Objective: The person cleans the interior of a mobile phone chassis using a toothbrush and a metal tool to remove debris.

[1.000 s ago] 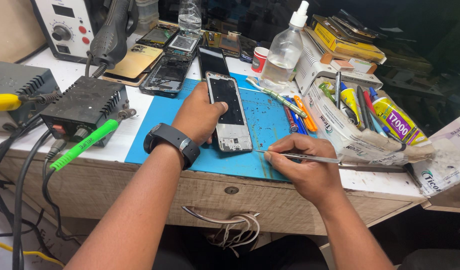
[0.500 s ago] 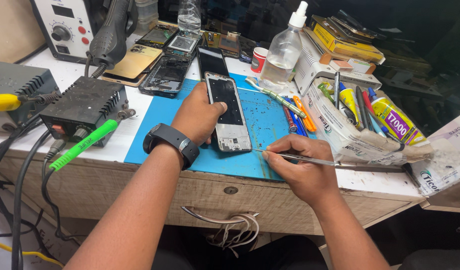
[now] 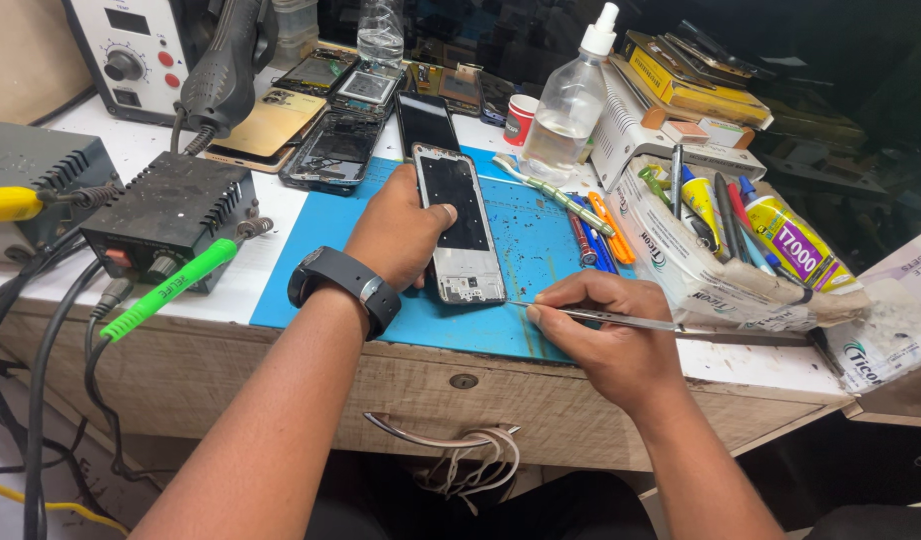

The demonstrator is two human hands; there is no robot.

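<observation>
Hands [image 3: 401, 235] on opened phone [image 3: 459, 225]

Bright, even light falls from above on the table [image 3: 281, 215], casting soft shadows. Sharp centre; edges bend, back corner dark.

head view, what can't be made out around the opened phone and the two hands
- Left edge of the opened black phone with bare lower board: head view, covered by the left hand.
- Tip of the thin metal tweezers near the phone's corner: too small.
- Right hand fingertips: curled under, hidden by the hand itself.
</observation>
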